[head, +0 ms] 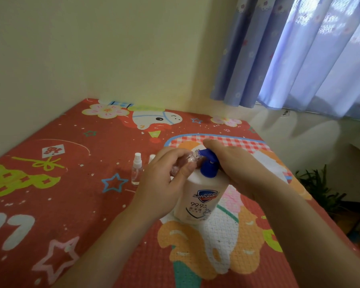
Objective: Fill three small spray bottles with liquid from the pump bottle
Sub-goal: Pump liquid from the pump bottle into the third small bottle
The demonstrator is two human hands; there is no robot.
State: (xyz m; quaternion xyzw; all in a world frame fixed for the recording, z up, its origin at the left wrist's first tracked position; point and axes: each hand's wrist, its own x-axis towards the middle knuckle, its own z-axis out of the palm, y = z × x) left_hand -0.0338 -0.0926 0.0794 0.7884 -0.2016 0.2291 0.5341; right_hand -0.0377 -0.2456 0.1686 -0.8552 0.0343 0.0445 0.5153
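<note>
At centre frame, my left hand pinches the open spray bottle tilted at the nozzle of the pump bottle; my right hand, fingers flat, should press the pump slowly, keeping mouth beneath spout.

Bg: pale yellow walls meet in corner behind mat's far edge. Red cartoon-print mat w/ stars, flowers, checkered patch covers the surface. Blue floral curtain top right, daylight glowing thru it. Green plant off mat's right edge, low, in shadow.
</note>
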